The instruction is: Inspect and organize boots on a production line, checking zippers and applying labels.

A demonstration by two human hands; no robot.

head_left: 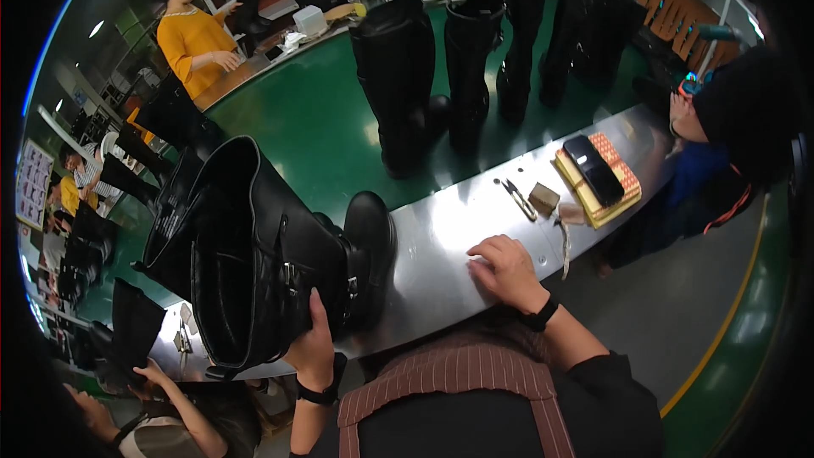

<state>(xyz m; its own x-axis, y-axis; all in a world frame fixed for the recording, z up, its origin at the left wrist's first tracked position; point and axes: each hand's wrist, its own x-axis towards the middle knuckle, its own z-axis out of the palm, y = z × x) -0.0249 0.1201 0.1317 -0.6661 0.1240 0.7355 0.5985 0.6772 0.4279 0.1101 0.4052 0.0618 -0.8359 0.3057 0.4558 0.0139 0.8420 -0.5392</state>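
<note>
1. Fingers of the left hand (312, 348) wrap the back edge of a tall black boot (254, 254); the grip is closed on the leather near the buckled straps, thumb side facing the shaft. The boot lies tilted on its side, its open top toward the person and its toe (370, 229) pointing up over the metal worktop (441, 237).
2. The right hand (507, 271) lies flat and open on the worktop, palm down, holding nothing, well apart from the boot.
3. Beyond that hand lie small scissors (515, 197), a small brown block (543, 198) and a yellow pad (604, 187) with a dark phone (593, 170) on it.
4. More tall black boots (398, 76) stand upright on the green belt (314, 119) behind the worktop.
5. Another person's hand (151, 371) rests at the lower left, just beside the boot's open top; a person in a yellow top (197, 44) stands across the belt.
6. Risk, as I judge it: the boot is heavy and held at one edge by one hand only, so it could roll off the worktop's near side or tip onto the neighbour's hand. A swing of the toe could also sweep the scissors along the metal.
</note>
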